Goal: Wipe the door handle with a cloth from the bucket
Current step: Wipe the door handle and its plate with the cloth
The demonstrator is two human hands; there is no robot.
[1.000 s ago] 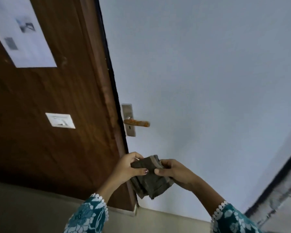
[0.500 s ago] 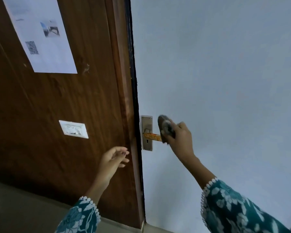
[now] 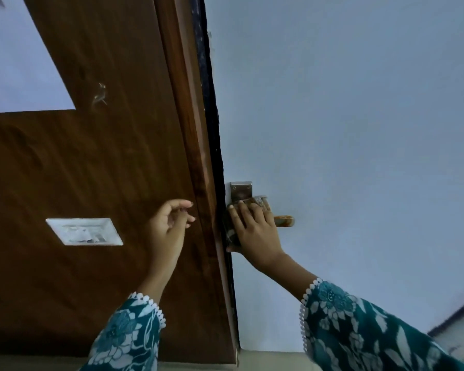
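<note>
The door handle (image 3: 285,220) is an orange-brown lever on a steel backplate (image 3: 241,190), set at the left edge of the pale door. My right hand (image 3: 255,231) presses a grey-brown cloth (image 3: 259,201) over the inner part of the lever and the lower backplate, so only the lever's tip and the plate's top show. The cloth peeks out above and left of my fingers. My left hand (image 3: 169,228) hovers in front of the brown wooden panel, fingers loosely curled and holding nothing. No bucket is in view.
A brown wooden panel (image 3: 113,170) fills the left, with a white paper sheet (image 3: 19,70) at the top left and a white switch plate (image 3: 84,231) lower down. A dark gap (image 3: 212,135) runs between panel and pale door (image 3: 346,116).
My right hand slid the cloth left along the lever, from its outer end onto the backplate. My left hand rose slightly. The camera moved closer to the door.
</note>
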